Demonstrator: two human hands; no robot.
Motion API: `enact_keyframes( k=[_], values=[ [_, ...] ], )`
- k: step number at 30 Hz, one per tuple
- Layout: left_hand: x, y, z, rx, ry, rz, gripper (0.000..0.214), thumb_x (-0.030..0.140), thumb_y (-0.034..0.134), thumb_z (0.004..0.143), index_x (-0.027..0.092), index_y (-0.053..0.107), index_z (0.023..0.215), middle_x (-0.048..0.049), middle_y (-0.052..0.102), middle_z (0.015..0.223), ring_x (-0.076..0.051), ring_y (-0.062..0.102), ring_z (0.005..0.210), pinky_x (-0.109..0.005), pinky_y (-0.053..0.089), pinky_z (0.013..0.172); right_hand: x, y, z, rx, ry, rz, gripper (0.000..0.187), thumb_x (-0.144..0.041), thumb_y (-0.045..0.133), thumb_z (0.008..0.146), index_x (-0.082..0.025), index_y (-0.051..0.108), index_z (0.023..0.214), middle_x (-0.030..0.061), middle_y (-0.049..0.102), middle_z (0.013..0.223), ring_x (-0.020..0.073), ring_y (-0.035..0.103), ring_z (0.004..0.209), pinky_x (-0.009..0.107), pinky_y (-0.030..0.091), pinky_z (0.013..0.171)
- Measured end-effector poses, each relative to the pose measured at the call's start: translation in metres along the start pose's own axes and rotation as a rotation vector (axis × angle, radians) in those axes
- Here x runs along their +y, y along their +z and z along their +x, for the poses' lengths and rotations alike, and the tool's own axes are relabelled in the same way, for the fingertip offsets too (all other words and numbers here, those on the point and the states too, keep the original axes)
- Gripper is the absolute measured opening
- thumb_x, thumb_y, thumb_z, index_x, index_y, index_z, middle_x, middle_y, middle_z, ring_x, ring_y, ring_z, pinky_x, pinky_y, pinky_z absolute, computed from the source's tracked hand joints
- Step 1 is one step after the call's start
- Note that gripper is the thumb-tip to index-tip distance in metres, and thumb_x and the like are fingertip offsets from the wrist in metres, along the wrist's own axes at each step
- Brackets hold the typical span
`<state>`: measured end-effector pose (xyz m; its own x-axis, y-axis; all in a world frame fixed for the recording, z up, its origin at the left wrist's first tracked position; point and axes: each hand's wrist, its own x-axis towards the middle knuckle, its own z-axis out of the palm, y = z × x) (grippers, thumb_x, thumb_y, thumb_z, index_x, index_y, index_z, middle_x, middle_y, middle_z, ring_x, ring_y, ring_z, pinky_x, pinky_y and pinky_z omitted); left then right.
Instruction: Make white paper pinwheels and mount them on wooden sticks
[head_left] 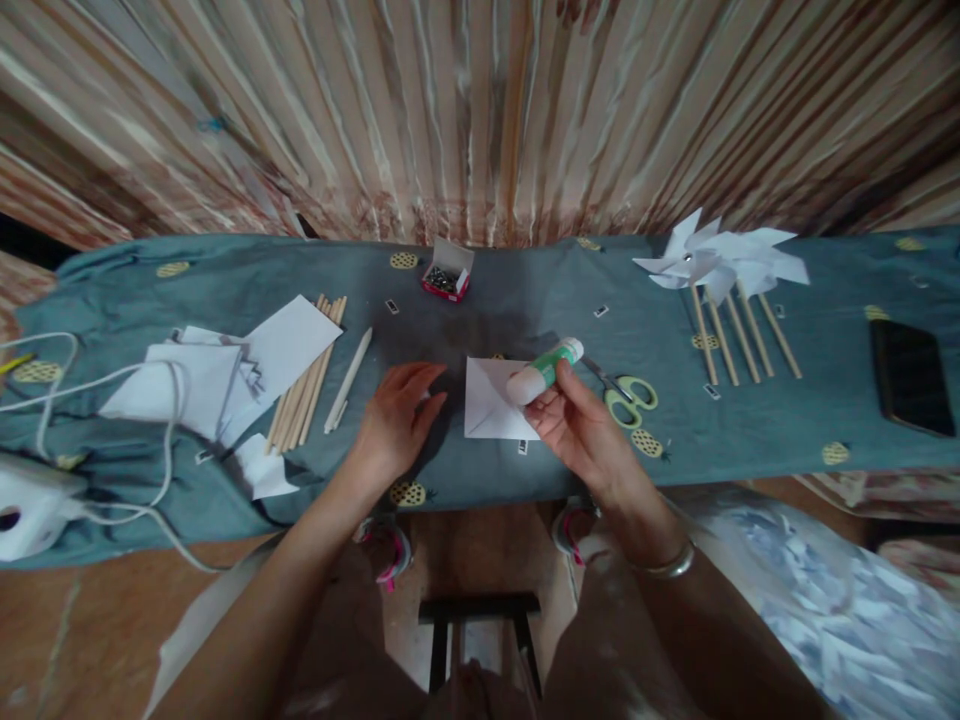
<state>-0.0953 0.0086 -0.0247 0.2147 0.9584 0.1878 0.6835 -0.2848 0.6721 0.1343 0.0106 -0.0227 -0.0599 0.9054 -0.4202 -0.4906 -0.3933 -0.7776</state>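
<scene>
In my right hand is a glue stick, green with white ends, gripped between thumb and fingers and tilted. Beneath it on the cloth lies a square of white paper with faint diagonal crease lines, partly covered by my right hand. My left hand hovers to the left of the paper, thumb apart from the fingers, and I see nothing held in it. Scissors with light green handles lie just right of the glue stick, their blades partly hidden behind it.
Left are a white pen, wooden sticks, white paper sheets and a white power strip with cables. A small box of metal pins stands at the back. Right are paper pinwheels on sticks and a phone.
</scene>
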Motion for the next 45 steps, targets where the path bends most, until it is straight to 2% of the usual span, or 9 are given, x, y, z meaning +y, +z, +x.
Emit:
enact_keyframes(
  k=[5, 9, 12, 17, 27, 31, 36, 42, 45],
  values=[
    [-0.01, 0.007, -0.001, -0.022, 0.109, 0.214, 0.035, 0.028, 0.051, 0.095, 0.014, 0.064, 0.124, -0.0158, 0.061, 0.136, -0.032, 0.057, 0.12, -0.052, 0.048, 0.103, 0.0, -0.007, -0.002, -0.055, -0.052, -0.079, 0.031, -0.054, 0.074, 0.077, -0.024, 0.064, 0.08, -0.0006, 0.072, 0.075, 0.0136, 0.067, 0.067, 0.029, 0.058, 0.069],
    [0.0, 0.005, -0.002, 0.06, 0.157, 0.239, 0.036, 0.03, 0.051, 0.096, 0.02, 0.06, 0.13, -0.0129, 0.055, 0.146, -0.032, 0.048, 0.135, -0.056, 0.04, 0.111, -0.009, -0.014, -0.003, -0.022, -0.132, -0.142, 0.024, -0.044, 0.078, 0.075, -0.023, 0.067, 0.08, -0.0036, 0.066, 0.07, 0.0094, 0.061, 0.06, 0.023, 0.054, 0.061],
    [0.012, 0.006, -0.005, 0.066, 0.243, 0.225, 0.034, 0.029, 0.048, 0.097, 0.029, 0.059, 0.13, -0.0083, 0.056, 0.146, -0.029, 0.046, 0.139, -0.053, 0.037, 0.115, -0.016, -0.018, -0.003, 0.014, -0.138, -0.199, 0.022, -0.041, 0.079, 0.074, -0.023, 0.07, 0.085, -0.0032, 0.069, 0.074, 0.0091, 0.063, 0.063, 0.023, 0.056, 0.065],
    [0.03, 0.019, -0.015, -0.037, 0.4, 0.161, 0.034, 0.034, 0.055, 0.097, 0.018, 0.059, 0.126, -0.0151, 0.063, 0.135, -0.031, 0.052, 0.132, -0.053, 0.043, 0.109, -0.019, -0.02, -0.002, 0.068, -0.172, -0.179, 0.026, -0.042, 0.085, 0.068, -0.023, 0.069, 0.075, -0.0049, 0.07, 0.07, 0.0079, 0.065, 0.062, 0.02, 0.06, 0.067],
    [0.044, 0.028, -0.008, 0.058, 0.257, -0.089, 0.067, 0.051, 0.068, 0.088, 0.02, 0.042, 0.141, -0.0154, 0.058, 0.136, -0.03, 0.055, 0.124, -0.047, 0.047, 0.103, -0.007, -0.004, -0.007, 0.101, -0.138, -0.215, 0.035, -0.047, 0.091, 0.057, -0.02, 0.07, 0.065, -0.0029, 0.07, 0.059, 0.0095, 0.064, 0.049, 0.019, 0.056, 0.049],
    [0.052, 0.035, -0.001, 0.043, 0.176, -0.142, 0.053, 0.045, 0.069, 0.088, 0.022, 0.052, 0.132, -0.011, 0.064, 0.128, -0.028, 0.058, 0.119, -0.045, 0.047, 0.1, -0.002, 0.004, -0.01, 0.096, -0.14, -0.26, 0.035, -0.046, 0.09, 0.057, -0.02, 0.068, 0.063, -0.0032, 0.068, 0.058, 0.0095, 0.061, 0.048, 0.021, 0.053, 0.049],
    [0.055, 0.038, 0.004, 0.036, 0.08, -0.323, 0.023, 0.034, 0.069, 0.087, 0.02, 0.064, 0.105, -0.0061, 0.071, 0.107, -0.022, 0.065, 0.102, -0.036, 0.051, 0.09, -0.001, 0.002, -0.013, 0.051, -0.215, -0.356, 0.035, -0.049, 0.085, 0.064, -0.021, 0.064, 0.06, -0.0039, 0.064, 0.055, 0.0089, 0.056, 0.049, 0.022, 0.049, 0.052],
    [0.058, 0.039, 0.003, -0.086, -0.13, -0.694, 0.023, 0.037, 0.067, 0.089, 0.018, 0.067, 0.102, -0.0063, 0.075, 0.103, -0.02, 0.07, 0.096, -0.034, 0.054, 0.088, -0.019, -0.005, -0.021, -0.075, -0.106, -0.358, 0.037, -0.051, 0.09, 0.055, -0.025, 0.072, 0.075, -0.004, 0.069, 0.066, 0.0109, 0.059, 0.056, 0.026, 0.054, 0.058],
    [0.054, 0.035, 0.0, -0.1, -0.048, -0.558, 0.029, 0.039, 0.062, 0.092, 0.017, 0.067, 0.111, -0.0089, 0.074, 0.11, -0.022, 0.069, 0.101, -0.037, 0.054, 0.092, -0.026, -0.013, -0.02, -0.071, -0.128, -0.398, 0.035, -0.051, 0.09, 0.056, -0.024, 0.073, 0.069, -0.0025, 0.07, 0.064, 0.0114, 0.061, 0.056, 0.026, 0.054, 0.058]
  ],
)
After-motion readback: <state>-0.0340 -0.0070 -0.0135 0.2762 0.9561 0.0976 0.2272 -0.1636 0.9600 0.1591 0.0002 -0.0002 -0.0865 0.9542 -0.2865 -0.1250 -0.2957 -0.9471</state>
